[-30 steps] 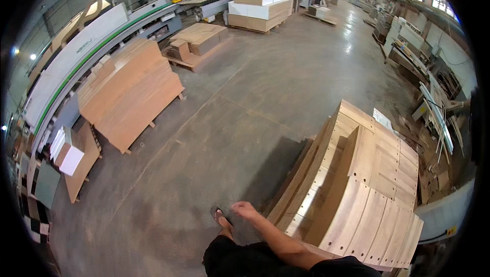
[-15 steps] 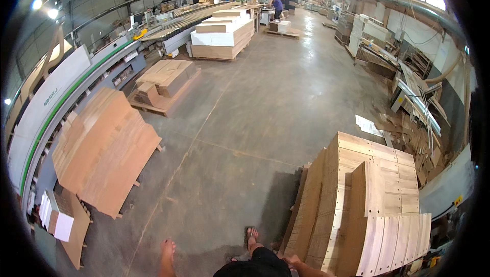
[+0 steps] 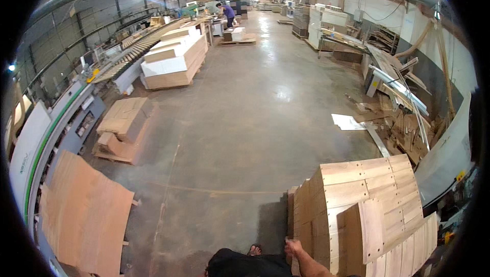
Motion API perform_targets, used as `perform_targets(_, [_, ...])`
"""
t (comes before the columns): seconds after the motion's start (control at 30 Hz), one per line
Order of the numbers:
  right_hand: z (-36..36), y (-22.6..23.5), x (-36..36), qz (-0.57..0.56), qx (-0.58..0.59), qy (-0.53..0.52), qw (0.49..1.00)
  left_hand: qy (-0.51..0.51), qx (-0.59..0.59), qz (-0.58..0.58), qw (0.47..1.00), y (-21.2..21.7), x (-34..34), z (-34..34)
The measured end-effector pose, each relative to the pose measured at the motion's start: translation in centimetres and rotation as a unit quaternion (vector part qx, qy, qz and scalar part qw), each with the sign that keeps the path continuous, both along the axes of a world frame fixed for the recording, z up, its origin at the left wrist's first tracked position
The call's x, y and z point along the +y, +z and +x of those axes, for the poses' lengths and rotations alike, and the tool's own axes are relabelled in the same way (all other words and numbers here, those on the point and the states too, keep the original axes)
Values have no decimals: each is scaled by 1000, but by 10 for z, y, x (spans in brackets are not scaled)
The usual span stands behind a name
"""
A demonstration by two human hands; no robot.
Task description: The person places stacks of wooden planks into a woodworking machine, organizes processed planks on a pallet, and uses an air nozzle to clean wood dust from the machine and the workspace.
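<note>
My right hand [image 3: 294,249] comes in from the bottom edge and rests against the lower left corner of a stack of upright pale wooden panels [image 3: 357,195] at the lower right. It is too small to tell whether its fingers grip a panel edge. The panels stand on edge, close together, and some have rows of small drilled holes. My left hand is out of view. A sandalled foot [image 3: 254,250] and my dark clothing [image 3: 245,266] show just left of the hand on the concrete floor.
Thin wood sheets [image 3: 87,215] lie at the lower left, and a low pallet of boards [image 3: 125,126] beyond them. A long machine line [image 3: 51,134] runs along the left. White and tan panel stacks [image 3: 173,60] stand farther back. Scrap wood [image 3: 403,118] piles at the right. A person [image 3: 227,11] works far off.
The view has tilted up and swung along the hall, so the panel stack now sits lower right. My right hand has stayed at the stack's edge and my left foot has left the picture.
</note>
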State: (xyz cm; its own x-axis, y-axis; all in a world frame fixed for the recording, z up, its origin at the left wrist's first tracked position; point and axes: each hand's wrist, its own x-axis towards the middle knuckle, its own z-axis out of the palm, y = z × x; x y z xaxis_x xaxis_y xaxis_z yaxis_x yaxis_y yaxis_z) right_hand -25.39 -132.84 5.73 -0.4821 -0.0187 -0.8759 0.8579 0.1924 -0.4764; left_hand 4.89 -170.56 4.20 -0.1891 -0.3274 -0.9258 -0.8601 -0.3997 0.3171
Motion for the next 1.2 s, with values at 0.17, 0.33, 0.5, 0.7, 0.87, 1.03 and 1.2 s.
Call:
perform_targets(0.17, [-202, 58, -45, -83, 139, -74, 984, -22, 0, 11, 1000, -3, -46, -150])
perform_targets(0.33, [-339, 30, -76, -65, 187, -124, 972, -70, 17, -17, 997, -32, -129, -324])
perform_targets(0.5, [-358, -46, -45, 38, 122, -72, 989, -173, 86, -34, 981, -57, -190, -552])
perform_targets(0.7, [-401, -34, -109, 87, -90, -59, 990, -363, 196, -183, 892, -40, -252, -845])
perform_targets(0.87, [-531, -38, -135, 81, -129, -106, 983, -303, 348, -167, 871, -19, -245, -1082])
perform_targets(1.03, [-710, -55, -125, 118, -101, -135, 979, -221, 233, -21, 947, -16, -244, -1203])
perform_targets(1.2, [-972, -26, -74, 146, 47, -118, 981, -214, 6, 19, 977, -41, -232, -1253])
